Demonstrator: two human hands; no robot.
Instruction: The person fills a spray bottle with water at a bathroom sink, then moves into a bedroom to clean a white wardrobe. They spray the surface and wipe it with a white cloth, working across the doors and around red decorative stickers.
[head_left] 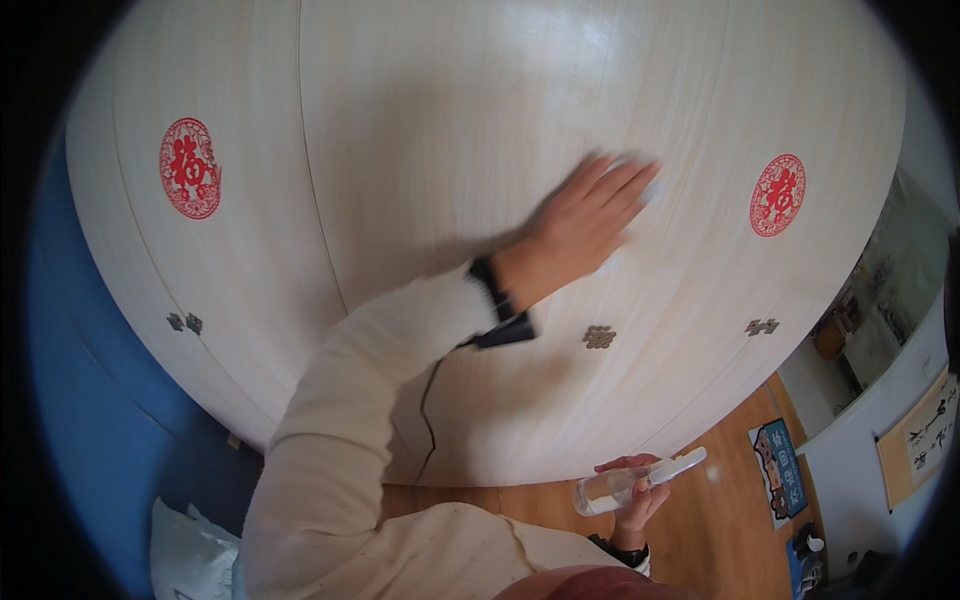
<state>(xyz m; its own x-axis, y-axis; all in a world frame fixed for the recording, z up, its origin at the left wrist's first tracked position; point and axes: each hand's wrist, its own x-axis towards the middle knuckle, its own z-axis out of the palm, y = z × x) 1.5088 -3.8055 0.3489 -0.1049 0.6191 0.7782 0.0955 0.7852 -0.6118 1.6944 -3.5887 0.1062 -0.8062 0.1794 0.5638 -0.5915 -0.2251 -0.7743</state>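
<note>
My left hand [580,228] lies flattened against a pale wood-grain cabinet door [470,130], its fingers pointing up and to the right, slightly blurred. White edges of what looks like a cloth [651,190] show beneath the fingers; most of it is hidden under the hand. A black band with a box and a cable circles that wrist. Low at the right, my right hand [636,508] is closed around a clear spray bottle [604,492] with a white spray head [678,466]. The bottle is tilted and partly covered by the fingers.
Red round paper decorations [190,168] [778,195] are stuck on the doors. Metal fittings [599,337] sit lower down. Blue fabric [110,370] and a pale cushion [190,550] are at left. Wooden floor [715,510], a blue sign [778,470] and a hanging scroll [918,440] are at right.
</note>
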